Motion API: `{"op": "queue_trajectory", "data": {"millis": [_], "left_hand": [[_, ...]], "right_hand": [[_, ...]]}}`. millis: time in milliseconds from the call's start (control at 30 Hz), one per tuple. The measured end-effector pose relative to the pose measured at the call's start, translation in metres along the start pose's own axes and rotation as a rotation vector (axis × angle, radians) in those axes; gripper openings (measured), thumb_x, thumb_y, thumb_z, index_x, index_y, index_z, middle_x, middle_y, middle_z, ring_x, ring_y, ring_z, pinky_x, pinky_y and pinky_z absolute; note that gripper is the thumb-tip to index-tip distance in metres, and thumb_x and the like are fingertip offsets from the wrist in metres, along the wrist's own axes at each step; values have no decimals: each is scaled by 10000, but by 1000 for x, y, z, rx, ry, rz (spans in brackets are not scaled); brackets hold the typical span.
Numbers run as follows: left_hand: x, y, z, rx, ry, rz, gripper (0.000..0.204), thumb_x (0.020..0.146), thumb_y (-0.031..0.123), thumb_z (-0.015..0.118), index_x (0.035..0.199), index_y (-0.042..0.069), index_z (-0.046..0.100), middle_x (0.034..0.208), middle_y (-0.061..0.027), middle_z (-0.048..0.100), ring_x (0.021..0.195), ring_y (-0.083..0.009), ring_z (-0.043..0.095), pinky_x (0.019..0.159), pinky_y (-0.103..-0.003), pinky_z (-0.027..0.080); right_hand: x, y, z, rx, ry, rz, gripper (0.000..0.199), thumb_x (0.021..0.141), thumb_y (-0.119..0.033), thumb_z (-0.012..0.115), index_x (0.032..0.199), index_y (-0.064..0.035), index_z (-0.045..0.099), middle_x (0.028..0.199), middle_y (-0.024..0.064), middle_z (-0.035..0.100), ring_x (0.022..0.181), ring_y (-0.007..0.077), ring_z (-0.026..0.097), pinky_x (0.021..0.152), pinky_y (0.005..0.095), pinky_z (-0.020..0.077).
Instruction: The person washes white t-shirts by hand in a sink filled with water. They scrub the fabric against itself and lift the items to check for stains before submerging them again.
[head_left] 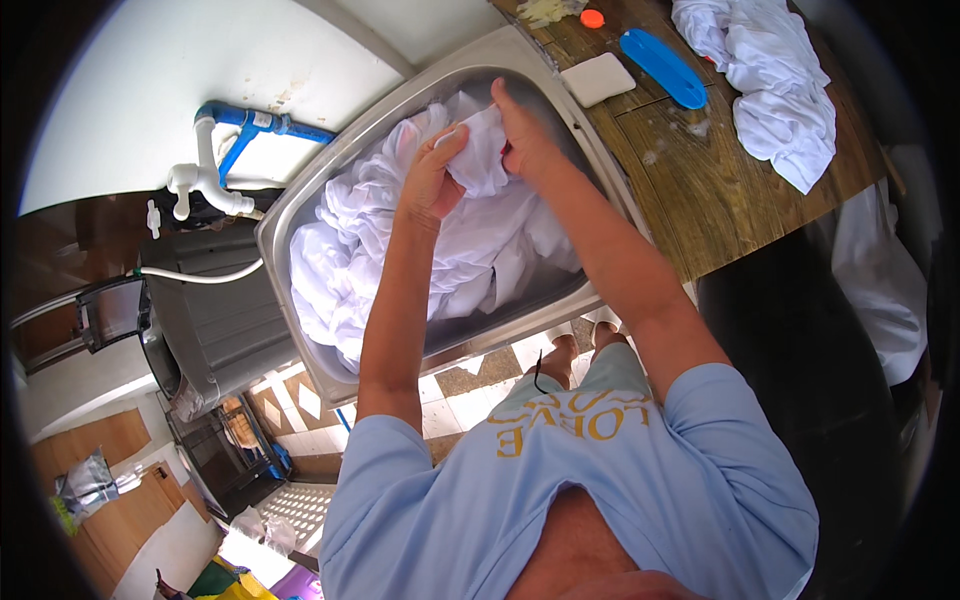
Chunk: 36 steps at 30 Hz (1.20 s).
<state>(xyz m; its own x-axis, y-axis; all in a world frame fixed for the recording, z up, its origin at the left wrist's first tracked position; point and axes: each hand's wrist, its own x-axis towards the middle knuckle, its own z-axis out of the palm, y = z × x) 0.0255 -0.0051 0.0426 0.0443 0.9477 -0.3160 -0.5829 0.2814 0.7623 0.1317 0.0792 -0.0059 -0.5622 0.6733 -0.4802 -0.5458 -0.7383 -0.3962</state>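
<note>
A metal sink basin (452,70) in front of me is heaped with white fabric (350,240), bunched and folded over itself. My left hand (435,178) is closed on a raised piece of white cloth (483,150), its thumb lying over the edge. On the other side of that piece, my right hand (527,138) grips it with the thumb pointing up and away. The held part is stretched between both hands above the pile, at the far half of the basin. Some of my right fingers are hidden by the cloth and hand.
On the wooden table (690,200) at right lie a white block (597,79), a blue brush-like object (663,68), an orange cap (592,18) and crumpled white cloth (780,90). A white tap (205,180) on blue pipe stands left of the basin. A grey appliance (230,290) sits below it.
</note>
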Motion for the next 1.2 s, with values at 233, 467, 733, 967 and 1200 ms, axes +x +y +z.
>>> {"op": "queue_trajectory", "data": {"millis": [233, 467, 733, 967, 1200], "left_hand": [[23, -22, 40, -305, 117, 341, 259, 907, 146, 534, 1106, -21, 543, 1015, -97, 612, 927, -206, 595, 835, -316, 484], [71, -57, 95, 953, 201, 866, 163, 858, 76, 552, 967, -21, 623, 897, -86, 551, 822, -197, 521, 732, -282, 417], [72, -61, 108, 1572, 238, 873, 195, 777, 22, 549, 960, 15, 616, 926, -154, 542, 874, -336, 537, 740, -407, 433], [72, -43, 89, 1396, 161, 697, 164, 824, 80, 548, 950, 1, 618, 863, -120, 593, 775, -285, 579, 687, -371, 449], [17, 52, 38, 168, 128, 107, 193, 885, 144, 547, 973, -11, 619, 887, -83, 654, 782, -164, 635, 727, -290, 525]], "right_hand": [[1, 12, 10, 204, -292, -40, 482, 918, -526, 366, 934, -88, 564, 876, 70, 600, 757, 204, 585, 689, 292, 483], [49, 18, -29, 619, -456, -157, 389, 922, -407, 417, 887, -31, 513, 843, 146, 529, 690, 211, 488, 626, 295, 456], [38, 25, -29, 683, -508, -242, 432, 916, -427, 411, 914, -14, 537, 853, 132, 564, 752, 234, 534, 673, 331, 468], [45, 29, -34, 593, -552, -332, 474, 913, -453, 399, 933, -8, 562, 866, 107, 602, 809, 245, 578, 715, 355, 480], [5, -16, 8, 186, -485, -101, 540, 896, -516, 424, 1040, -23, 590, 994, 107, 638, 924, 216, 605, 852, 341, 473]]}}
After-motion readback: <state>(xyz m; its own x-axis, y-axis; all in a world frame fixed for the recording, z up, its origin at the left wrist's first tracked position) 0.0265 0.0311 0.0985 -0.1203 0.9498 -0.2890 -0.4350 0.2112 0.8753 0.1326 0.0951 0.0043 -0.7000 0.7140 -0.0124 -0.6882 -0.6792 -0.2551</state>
